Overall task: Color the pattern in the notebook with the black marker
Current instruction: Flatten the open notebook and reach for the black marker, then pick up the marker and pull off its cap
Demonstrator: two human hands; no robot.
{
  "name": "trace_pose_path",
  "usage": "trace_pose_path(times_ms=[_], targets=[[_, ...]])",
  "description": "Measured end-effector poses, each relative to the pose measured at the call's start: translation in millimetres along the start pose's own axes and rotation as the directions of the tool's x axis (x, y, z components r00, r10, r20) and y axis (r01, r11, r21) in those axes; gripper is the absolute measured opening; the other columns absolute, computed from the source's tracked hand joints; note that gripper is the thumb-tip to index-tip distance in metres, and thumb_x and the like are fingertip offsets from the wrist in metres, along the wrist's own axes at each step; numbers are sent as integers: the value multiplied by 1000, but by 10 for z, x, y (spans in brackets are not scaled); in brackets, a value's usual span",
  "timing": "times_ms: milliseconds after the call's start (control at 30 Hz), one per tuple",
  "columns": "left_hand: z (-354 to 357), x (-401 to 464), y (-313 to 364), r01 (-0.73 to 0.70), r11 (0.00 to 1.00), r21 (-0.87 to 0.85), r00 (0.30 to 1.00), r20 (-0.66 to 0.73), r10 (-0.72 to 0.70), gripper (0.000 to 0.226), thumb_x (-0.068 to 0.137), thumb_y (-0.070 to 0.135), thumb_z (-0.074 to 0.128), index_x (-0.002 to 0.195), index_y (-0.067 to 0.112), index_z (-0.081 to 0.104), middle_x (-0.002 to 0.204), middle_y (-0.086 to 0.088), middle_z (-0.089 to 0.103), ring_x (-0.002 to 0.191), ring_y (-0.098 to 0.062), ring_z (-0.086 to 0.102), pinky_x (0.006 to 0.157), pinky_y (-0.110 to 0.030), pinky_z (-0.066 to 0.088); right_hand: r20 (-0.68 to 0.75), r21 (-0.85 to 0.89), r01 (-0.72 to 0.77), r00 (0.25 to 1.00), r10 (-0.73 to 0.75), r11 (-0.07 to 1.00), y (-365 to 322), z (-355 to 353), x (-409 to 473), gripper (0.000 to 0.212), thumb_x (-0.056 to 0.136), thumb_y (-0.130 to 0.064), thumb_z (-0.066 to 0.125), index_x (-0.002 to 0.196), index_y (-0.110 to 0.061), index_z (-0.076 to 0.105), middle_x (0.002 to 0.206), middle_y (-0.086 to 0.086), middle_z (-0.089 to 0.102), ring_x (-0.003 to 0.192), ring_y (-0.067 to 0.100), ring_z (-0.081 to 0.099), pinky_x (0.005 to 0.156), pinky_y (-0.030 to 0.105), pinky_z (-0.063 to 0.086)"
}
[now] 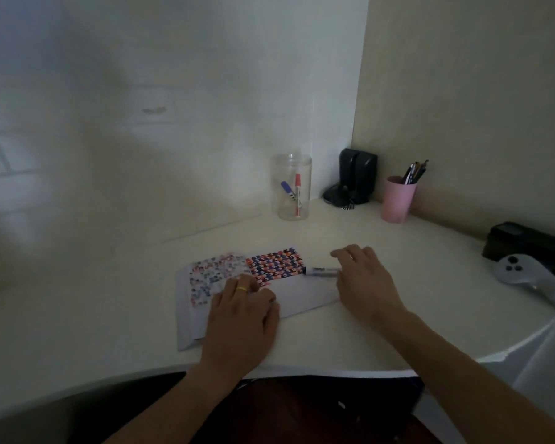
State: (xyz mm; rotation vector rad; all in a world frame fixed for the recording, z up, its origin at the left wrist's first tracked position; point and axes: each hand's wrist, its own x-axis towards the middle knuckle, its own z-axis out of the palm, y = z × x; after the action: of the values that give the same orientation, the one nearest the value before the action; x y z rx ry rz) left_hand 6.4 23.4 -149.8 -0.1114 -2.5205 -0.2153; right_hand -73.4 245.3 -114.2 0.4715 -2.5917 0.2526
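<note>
Clear jar [291, 187]: holds a red pen and a blue pen. Pink cup [398, 200]: holds dark pens. Notebook [302, 294]: open on the desk [109, 309], pattern coloured on both pages. Your left hand [242, 312]: palm down on the pages, fingers spread, gripping nothing. Your right hand [362, 277]: fingers loose over the black marker [321, 271] lying at the notebook's right edge; I cannot tell whether they grip it.

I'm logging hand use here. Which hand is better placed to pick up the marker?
The right hand: its fingers are spread right over the marker, lying beside the notebook. The left hand rests flat on the page, holding it down.
</note>
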Motion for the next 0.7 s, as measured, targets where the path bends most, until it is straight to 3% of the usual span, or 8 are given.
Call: trace_pose_path(times_ms=[100, 200, 267, 333, 467, 533, 600, 700], targets=[[14, 9, -14, -4, 1000, 0, 1000, 2, 4, 23, 94, 41, 48, 90, 26, 66, 110, -2, 60, 101, -25, 54, 78, -42, 45, 172, -171, 75, 984, -45, 983, 33, 11, 194, 58, 82, -6, 53, 140, -11, 50, 128, 9, 63, 115, 31, 51, 92, 37, 46], [34, 26, -34, -2, 1000, 3, 1000, 13, 2, 23, 93, 42, 48, 91, 27, 66, 113, -2, 61, 103, -25, 54, 78, -42, 47, 359, -328, 217, 929, -91, 920, 30, 26, 317, 45, 86, -9, 50, 130, -15, 54, 125, 6, 60, 114, 27, 51, 91, 35, 44], [42, 44, -55, 7, 1000, -9, 999, 34, -7, 24, 93, 43, 48, 91, 28, 67, 113, -1, 60, 103, -25, 54, 79, -43, 48, 357, -350, 270, 924, -139, 897, 45, 28, 397, 38, 86, -8, 50, 123, -18, 59, 119, 4, 61, 109, 25, 52, 85, 33, 44], [29, 66, -61, 10, 1000, -22, 998, 56, -9, 25, 92, 44, 49, 91, 29, 67, 113, -1, 61, 104, -25, 55, 78, -43, 49, 236, -241, 232, 956, -175, 942, 33, 4, 506, 35, 89, -8, 53, 119, -21, 64, 111, 2, 63, 99, 22, 53, 77, 32, 43], [-8, 103, -85, 10, 999, -35, 995, 104, -6, 22, 89, 48, 53, 90, 32, 69, 112, 1, 60, 102, -23, 56, 76, -41, 49, 30, 342, 37, 998, -50, 939, -211, -75, 747, 24, 89, -12, 68, 111, -20, 71, 97, -2, 69, 81, 16, 62, 72, 28, 49], [-52, 141, -106, -12, 999, -45, 990, 139, 18, 26, 86, 52, 54, 89, 32, 70, 108, 4, 59, 100, -22, 56, 75, -39, 49, 123, 628, -110, 992, 42, 770, -356, -26, 846, 24, 87, -11, 72, 111, -16, 72, 97, -2, 72, 81, 15, 69, 75, 28, 56], [-154, 240, -122, -6, 999, -51, 975, 220, 17, 37, 88, 62, 47, 97, 36, 72, 111, 10, 54, 105, -17, 52, 83, -39, 50, 306, 830, -306, 949, 79, 465, -473, 99, 900, 23, 88, -10, 72, 111, -9, 74, 98, 7, 74, 82, 17, 70, 76, 27, 58], [-205, 503, -279, 57, 982, -182, 937, 350, 10, 43, 94, 63, 43, 101, 33, 72, 107, 15, 55, 100, -7, 52, 87, -33, 49, 507, 844, -514, 858, 86, 153, -500, 372, 920, 19, 88, -18, 74, 98, -2, 77, 73, 9, 70, 63, 15, 63, 64, 26, 55]])
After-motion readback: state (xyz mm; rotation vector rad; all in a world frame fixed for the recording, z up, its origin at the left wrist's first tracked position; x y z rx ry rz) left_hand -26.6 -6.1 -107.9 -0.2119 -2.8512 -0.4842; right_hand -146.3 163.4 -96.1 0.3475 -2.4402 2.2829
